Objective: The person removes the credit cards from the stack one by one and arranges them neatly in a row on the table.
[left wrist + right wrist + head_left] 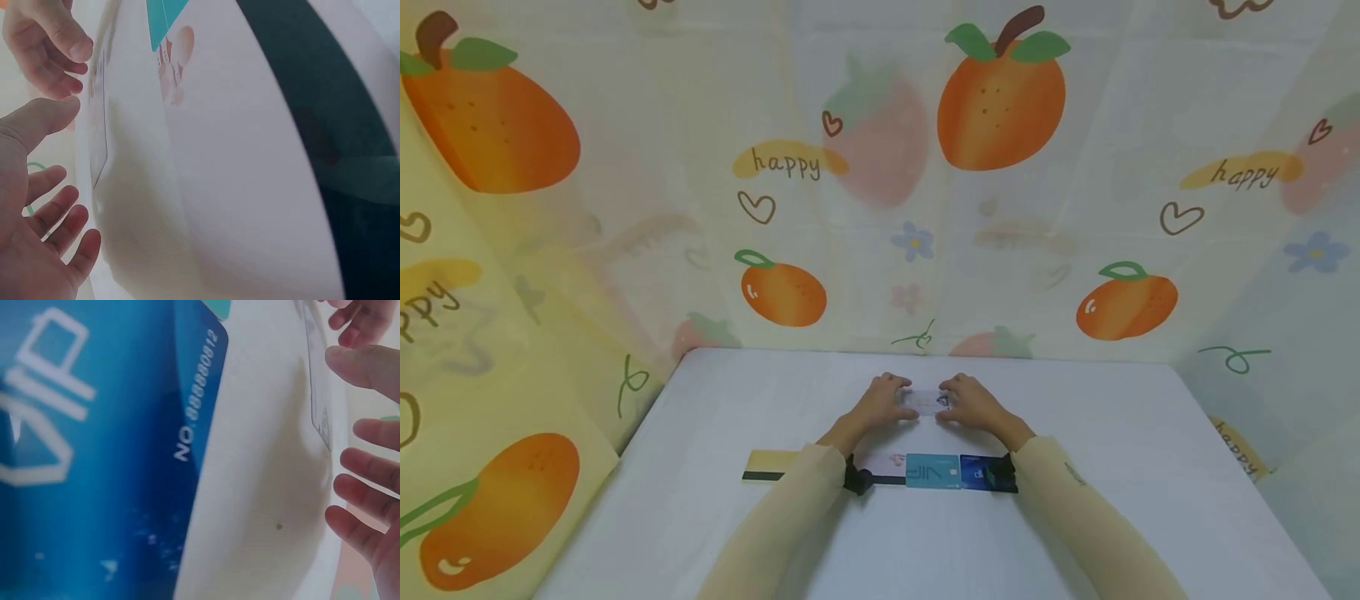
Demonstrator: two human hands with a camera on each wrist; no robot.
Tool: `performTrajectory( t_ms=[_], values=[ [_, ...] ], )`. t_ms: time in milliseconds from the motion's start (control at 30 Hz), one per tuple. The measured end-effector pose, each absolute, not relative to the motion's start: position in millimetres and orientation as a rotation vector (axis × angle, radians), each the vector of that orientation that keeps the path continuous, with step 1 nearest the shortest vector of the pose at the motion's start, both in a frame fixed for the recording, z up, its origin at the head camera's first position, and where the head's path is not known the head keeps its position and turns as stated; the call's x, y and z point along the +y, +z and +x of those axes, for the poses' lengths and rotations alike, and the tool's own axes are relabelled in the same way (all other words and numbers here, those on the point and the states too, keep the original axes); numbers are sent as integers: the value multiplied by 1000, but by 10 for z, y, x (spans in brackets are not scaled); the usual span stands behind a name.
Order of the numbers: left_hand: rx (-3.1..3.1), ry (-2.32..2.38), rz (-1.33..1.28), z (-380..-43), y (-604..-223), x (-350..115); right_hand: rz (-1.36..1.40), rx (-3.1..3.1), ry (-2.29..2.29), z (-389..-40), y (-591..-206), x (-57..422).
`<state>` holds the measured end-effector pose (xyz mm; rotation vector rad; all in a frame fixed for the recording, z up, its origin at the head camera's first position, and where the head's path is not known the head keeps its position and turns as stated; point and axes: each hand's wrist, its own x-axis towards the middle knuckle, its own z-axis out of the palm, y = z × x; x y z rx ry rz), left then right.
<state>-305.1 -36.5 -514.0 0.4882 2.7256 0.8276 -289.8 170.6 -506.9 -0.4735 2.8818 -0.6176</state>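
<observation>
A pale, partly see-through card (927,402) lies flat on the white table, its edge also visible in the left wrist view as a thin card (99,131). On its left side is my left hand (880,402), fingers spread and relaxed. The right hand (976,402) flanks the other side with its fingers loosely bent and apart. In the right wrist view, a gap shows between the right fingers (362,494) and the card (317,381). Neither hand grips anything; whether a fingertip touches the card's edge is hard to tell.
Nearer me, under the wrists, a row of cards lies on the table (662,517): a gold one (767,461), a pale pink one with a dark stripe (880,468), a teal one (932,472) and a dark blue VIP one (977,473). A fruit-patterned cloth (880,233) hangs behind.
</observation>
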Motion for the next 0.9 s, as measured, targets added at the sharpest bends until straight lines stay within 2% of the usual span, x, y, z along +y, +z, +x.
performTrajectory(
  t_ms=[900],
  values=[
    [2774,681,504,-3130,-5231,-321,-493,2822,-487,-3083,-5047,1584]
  ],
)
